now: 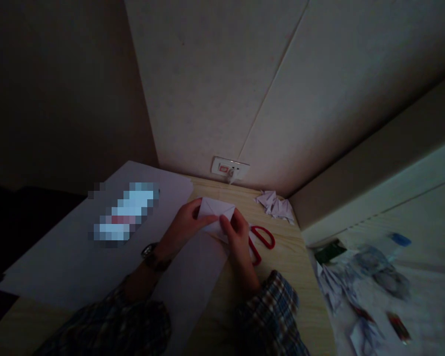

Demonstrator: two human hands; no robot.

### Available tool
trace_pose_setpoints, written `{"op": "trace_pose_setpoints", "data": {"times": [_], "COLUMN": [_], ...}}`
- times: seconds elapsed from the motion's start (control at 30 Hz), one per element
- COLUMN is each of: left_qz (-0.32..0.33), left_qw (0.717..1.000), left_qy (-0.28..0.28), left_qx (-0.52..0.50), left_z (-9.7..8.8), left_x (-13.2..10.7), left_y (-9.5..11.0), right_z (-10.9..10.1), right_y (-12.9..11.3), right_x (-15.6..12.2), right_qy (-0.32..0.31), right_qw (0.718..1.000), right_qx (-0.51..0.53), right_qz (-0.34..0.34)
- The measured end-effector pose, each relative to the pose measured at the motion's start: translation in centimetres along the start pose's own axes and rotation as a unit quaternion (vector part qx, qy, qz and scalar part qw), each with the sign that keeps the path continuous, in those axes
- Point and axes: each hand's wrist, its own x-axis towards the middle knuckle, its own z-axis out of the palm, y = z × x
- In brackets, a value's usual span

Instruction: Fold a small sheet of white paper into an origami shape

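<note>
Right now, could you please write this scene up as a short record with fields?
Left hand: holds the left side of a folded white paper
Right hand: holds the paper's right side
Red-handled scissors: on the table, beside the right hand, partly hidden
Large white sheets: on the table's left part, under a bright, blurred object
Pleated papers: table's far right corner

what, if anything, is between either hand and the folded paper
Nothing visible: the left hand and right hand both hold the folded paper. The red-handled scissors lie beside the right hand, not between.
</note>
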Motion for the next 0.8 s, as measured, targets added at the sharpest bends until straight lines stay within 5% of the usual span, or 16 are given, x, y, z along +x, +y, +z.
{"op": "trace_pose_setpoints", "data": {"times": [0.37,0.57,0.8], "left_qz": [0.001,-0.009,-0.005], "left_qw": [0.997,0.996,0.996], "left_qy": [0.029,0.029,0.035], "left_qx": [-0.072,-0.089,-0.079], "left_z": [-0.17,-0.11,-0.11], "left_x": [-0.06,-0.13,0.03], "left_y": [-0.03,0.44,0.17], "right_z": [0.65,0.58,0.42], "right_y": [-0.27,-0.52,-0.40], "right_x": [-0.31,-0.56,-0.61], "right_qy": [0.041,0.045,0.047], "right_qw": [0.998,0.984,0.986], "right_qx": [0.018,-0.110,-0.114], "right_qz": [-0.049,-0.131,-0.112]}}
